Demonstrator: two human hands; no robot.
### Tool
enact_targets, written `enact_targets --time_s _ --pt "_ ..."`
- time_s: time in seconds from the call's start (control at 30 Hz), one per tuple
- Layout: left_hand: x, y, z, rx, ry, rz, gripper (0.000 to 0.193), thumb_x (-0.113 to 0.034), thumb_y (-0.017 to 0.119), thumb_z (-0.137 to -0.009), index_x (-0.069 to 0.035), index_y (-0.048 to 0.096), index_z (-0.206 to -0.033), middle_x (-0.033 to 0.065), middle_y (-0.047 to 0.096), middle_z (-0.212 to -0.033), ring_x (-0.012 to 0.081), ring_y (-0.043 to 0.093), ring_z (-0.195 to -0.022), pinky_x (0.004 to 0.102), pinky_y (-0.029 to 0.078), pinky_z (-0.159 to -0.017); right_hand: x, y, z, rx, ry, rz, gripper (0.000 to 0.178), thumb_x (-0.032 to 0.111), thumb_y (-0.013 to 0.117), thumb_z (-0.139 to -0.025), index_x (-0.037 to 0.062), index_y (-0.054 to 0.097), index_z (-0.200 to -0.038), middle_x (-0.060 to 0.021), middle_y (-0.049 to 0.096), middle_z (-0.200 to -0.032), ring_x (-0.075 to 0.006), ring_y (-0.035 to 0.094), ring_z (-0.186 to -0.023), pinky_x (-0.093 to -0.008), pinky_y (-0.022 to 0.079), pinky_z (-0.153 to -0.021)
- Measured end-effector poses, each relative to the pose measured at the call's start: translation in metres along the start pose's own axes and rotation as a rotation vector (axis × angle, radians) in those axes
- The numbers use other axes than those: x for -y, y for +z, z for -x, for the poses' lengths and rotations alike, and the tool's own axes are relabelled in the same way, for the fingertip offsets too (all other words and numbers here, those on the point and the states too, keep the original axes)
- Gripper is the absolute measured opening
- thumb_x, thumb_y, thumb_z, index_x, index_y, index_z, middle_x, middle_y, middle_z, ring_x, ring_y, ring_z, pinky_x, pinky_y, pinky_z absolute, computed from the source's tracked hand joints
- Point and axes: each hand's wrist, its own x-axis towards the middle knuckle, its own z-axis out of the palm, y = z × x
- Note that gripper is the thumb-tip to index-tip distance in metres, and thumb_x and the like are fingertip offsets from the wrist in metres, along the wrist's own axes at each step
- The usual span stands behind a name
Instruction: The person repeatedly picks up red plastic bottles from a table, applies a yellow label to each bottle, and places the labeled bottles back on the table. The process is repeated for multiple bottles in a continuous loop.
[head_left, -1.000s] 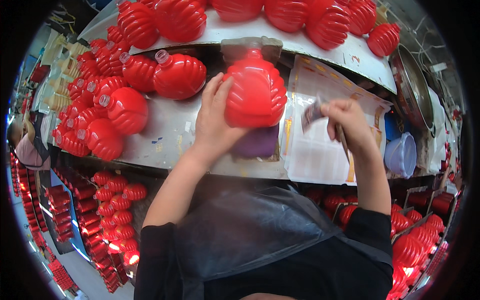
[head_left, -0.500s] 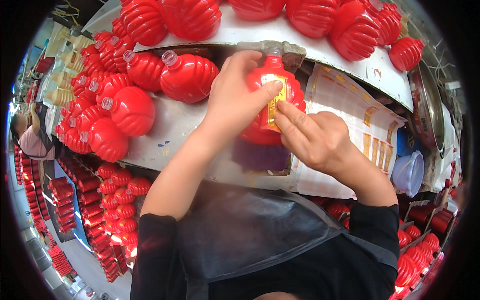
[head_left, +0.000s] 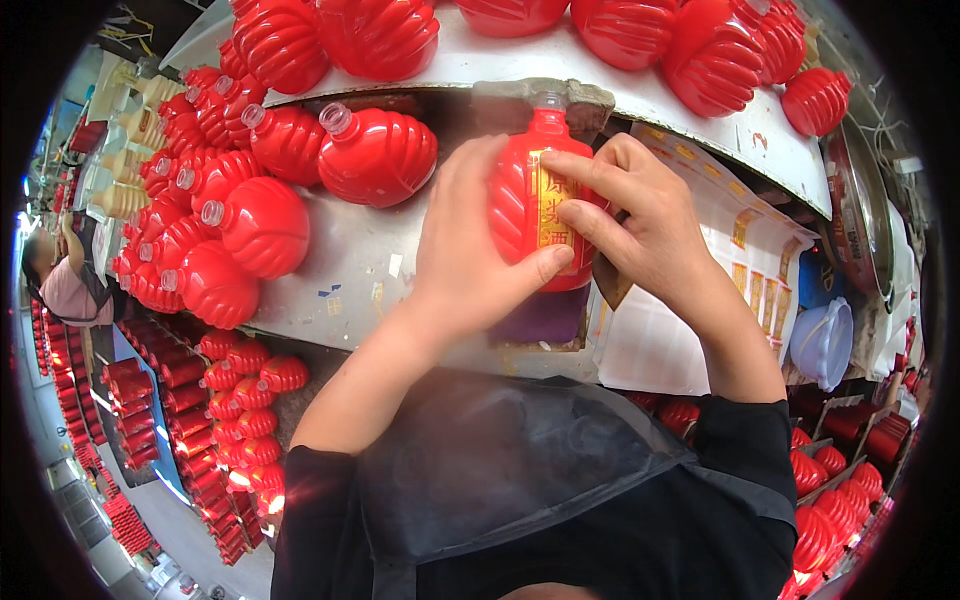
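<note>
A red ribbed plastic bottle (head_left: 508, 205) with a clear neck lies on its back on a purple pad (head_left: 535, 318), its neck pointing away from me. A narrow yellow label (head_left: 556, 205) runs lengthwise down its front. My left hand (head_left: 465, 225) is along the bottle's left side, fingers stretched and blurred, thumb reaching to the label's lower end. My right hand (head_left: 640, 205) touches the label with index finger near its top and thumb at mid-length, these two apart; the other fingers curl. Below that hand, a small brown piece (head_left: 612, 285) shows beside the bottle.
White sheets with yellow labels (head_left: 665, 340) lie at the right. More red bottles (head_left: 265, 228) crowd the table's left side, and others (head_left: 710, 65) line a raised white ledge (head_left: 760, 145) beyond. A pale blue bucket (head_left: 822, 345) is at far right; a person (head_left: 68, 275) stands far left.
My left hand has slid down from the bottle's shoulder to its side. The right hand has moved up and right, from the label's lower part to its upper half, uncovering most of the label.
</note>
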Motion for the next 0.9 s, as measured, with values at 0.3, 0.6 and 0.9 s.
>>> enact_targets --time_s 0.3,0.6,0.9 --pt "0.007 0.008 0.000 -0.044 0.071 -0.070 0.088 -0.041 0.088 -0.077 0.001 0.047 -0.143 0.0243 0.049 -0.143 0.0425 0.051 -0.132 0.0499 0.044 -0.111 -0.007 0.002 -0.011 0.012 0.084 -0.118 0.042 0.026 0.078 -0.085 0.0146 0.077 -0.126 -0.0109 0.059 -0.084 -0.0269 0.063 -0.074 -0.0381 0.051 -0.068" --pt "0.018 -0.002 -0.002 0.030 -0.006 0.187 0.060 -0.035 0.068 -0.097 0.000 0.054 -0.144 0.0245 0.047 -0.152 0.0397 0.048 -0.141 0.0458 0.039 -0.117 -0.001 -0.010 0.015 0.110 0.351 -0.439 0.059 0.027 0.070 -0.099 0.0129 0.056 -0.154 0.0057 0.045 -0.083 -0.0059 0.044 -0.077 -0.0222 0.037 -0.070" --pt "0.003 0.009 -0.004 -0.052 -0.149 0.308 0.064 -0.024 0.083 -0.082 -0.003 0.058 -0.137 0.0164 0.053 -0.141 0.0306 0.055 -0.132 0.0411 0.044 -0.113 0.013 0.017 0.034 -0.080 0.315 -0.174 0.076 0.034 0.084 -0.084 0.0160 0.057 -0.153 -0.0005 0.048 -0.085 -0.0119 0.046 -0.073 -0.0273 0.041 -0.066"
